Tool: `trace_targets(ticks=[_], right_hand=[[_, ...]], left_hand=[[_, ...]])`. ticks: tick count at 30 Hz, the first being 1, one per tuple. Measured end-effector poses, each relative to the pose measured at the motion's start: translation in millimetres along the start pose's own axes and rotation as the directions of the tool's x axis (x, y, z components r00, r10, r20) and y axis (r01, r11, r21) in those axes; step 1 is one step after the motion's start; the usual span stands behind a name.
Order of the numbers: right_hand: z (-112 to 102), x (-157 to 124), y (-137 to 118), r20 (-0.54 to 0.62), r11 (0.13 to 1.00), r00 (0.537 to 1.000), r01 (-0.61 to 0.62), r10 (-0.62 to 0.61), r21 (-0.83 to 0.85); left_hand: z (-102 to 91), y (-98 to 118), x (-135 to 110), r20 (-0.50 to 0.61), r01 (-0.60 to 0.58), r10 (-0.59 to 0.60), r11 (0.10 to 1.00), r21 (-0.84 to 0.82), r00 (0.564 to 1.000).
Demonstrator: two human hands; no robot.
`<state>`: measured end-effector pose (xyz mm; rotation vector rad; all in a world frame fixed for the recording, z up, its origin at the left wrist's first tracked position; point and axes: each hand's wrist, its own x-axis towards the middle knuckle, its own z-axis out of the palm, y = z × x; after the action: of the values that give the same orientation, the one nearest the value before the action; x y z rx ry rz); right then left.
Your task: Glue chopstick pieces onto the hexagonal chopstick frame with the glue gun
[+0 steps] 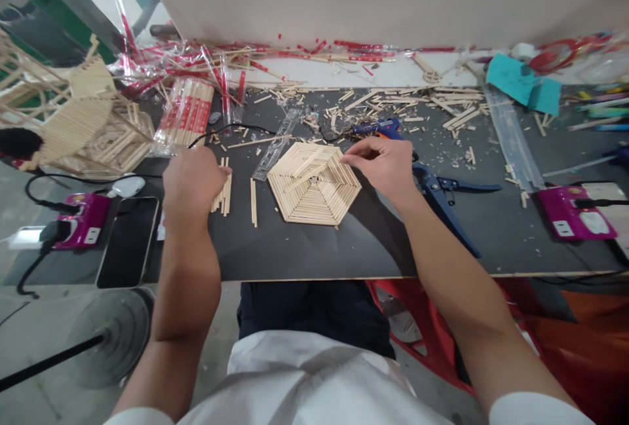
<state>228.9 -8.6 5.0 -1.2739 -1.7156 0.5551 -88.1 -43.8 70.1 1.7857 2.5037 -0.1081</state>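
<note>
A flat hexagon of glued wooden sticks (314, 184) lies in the middle of the dark tabletop (319, 248). My right hand (386, 164) hovers at its right edge, fingers curled and pinched toward the hexagon's upper right; I cannot make out anything between them. My left hand (192, 183) rests on a small bundle of cut sticks (224, 193) to the hexagon's left, fingers curled over them. A single stick (253, 202) lies between the bundle and the hexagon.
A blue glue gun (383, 128) and blue cutters (445, 199) lie right of the hexagon. A clear ruler (276, 147) sits behind it. A phone (128, 240), pink power strips (81, 219) (574, 211), stick models (83, 130), packed chopsticks (185, 115) and stick scraps surround them.
</note>
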Motion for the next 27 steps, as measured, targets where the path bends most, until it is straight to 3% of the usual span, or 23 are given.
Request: trace_targets(ticks=[4,9,12,20,23,25,27], right_hand=[[-4.2,0.3,-4.1,-0.053,0.992,0.997,0.055,-0.061,-0.11],[-4.2,1.8,-1.3,-0.09,0.995,0.992,0.077,-0.083,-0.069],[-3.4,2.5,1.6,-0.09,0.993,0.991,0.089,-0.097,-0.083],[-1.3,3.4,6.0,-0.114,0.978,0.978,0.158,-0.174,-0.135],[-0.1,3.2,4.2,-0.115,0.975,0.975,0.176,-0.191,-0.134],[0.6,2.8,2.3,-0.106,0.975,0.975,0.179,-0.193,-0.129],[1.4,2.1,0.6,-0.094,0.978,0.979,0.167,-0.179,-0.129]], left_hand=[[20.8,-3.7,11.0,0.031,-0.016,0.016,1.0,0.01,0.999],[40.1,-12.8,28.3,0.006,-0.053,0.053,0.998,0.021,0.999],[32.8,-8.7,24.5,0.014,-0.059,0.058,0.994,0.097,0.998],[-12.5,11.6,-10.3,0.205,-0.035,0.018,0.996,0.08,0.979],[-19.1,15.5,-14.5,0.121,-0.045,0.041,0.999,0.028,0.992],[-18.2,20.5,-13.9,-0.026,-0.07,0.069,0.997,-0.029,0.997],[-12.2,28.7,-11.5,-0.206,-0.162,0.133,0.978,-0.13,0.969]])
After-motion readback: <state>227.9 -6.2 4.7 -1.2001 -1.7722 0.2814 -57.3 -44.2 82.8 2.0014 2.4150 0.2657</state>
